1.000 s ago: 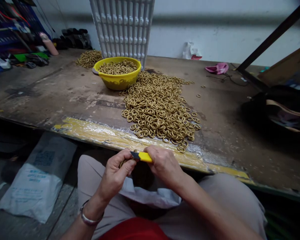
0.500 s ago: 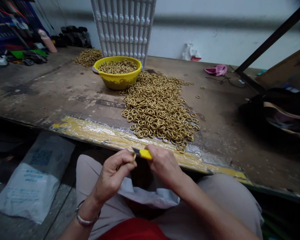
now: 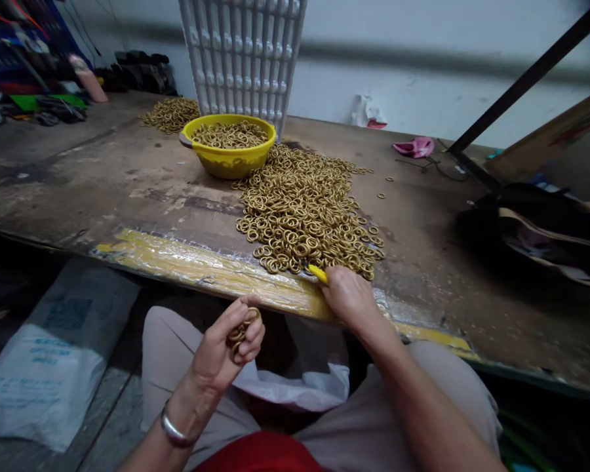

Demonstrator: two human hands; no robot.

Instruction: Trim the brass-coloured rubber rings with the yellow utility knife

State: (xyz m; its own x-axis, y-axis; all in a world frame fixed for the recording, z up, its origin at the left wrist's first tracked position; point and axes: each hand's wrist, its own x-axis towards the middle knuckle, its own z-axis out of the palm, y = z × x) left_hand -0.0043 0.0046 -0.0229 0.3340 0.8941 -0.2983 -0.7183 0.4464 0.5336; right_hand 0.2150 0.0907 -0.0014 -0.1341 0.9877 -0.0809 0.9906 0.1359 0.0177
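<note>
- A white printed sack [image 3: 44,354] lies on the floor at about eight o'clock in the view, below the workbench [image 3: 78,170] edge.
- A small heap of rings [image 3: 170,113] sits far back on the bench at eleven o'clock, just left of the yellow basin.
- The left hand [image 3: 226,347] is held over the lap, below the bench edge, fingers curled shut around a small stack of brass rings [image 3: 238,331]; a metal bangle [image 3: 172,429] circles its wrist.
- The yellow basin [image 3: 229,144], filled with more rings, stands at twelve o'clock from the left hand, with a white plastic crate [image 3: 243,52] upright right behind it.
- A strip of yellow tape [image 3: 177,259] runs along the near bench edge.
- A white plastic bag [image 3: 295,387] lies in the lap between the two forearms.
- The large heap of rings [image 3: 307,210] spreads from the basin toward the near edge, at the view's centre.
- The right hand [image 3: 349,298] rests on the bench edge at the heap's five o'clock corner, closed on a yellow-handled tool [image 3: 318,273] (only its yellow end shows, poking toward ten o'clock and touching the nearest rings).
- A pink object [image 3: 415,147] lies well apart at the heap's two o'clock.
- A dark bag [image 3: 535,223] sits at three o'clock, at the bench's right end.
</note>
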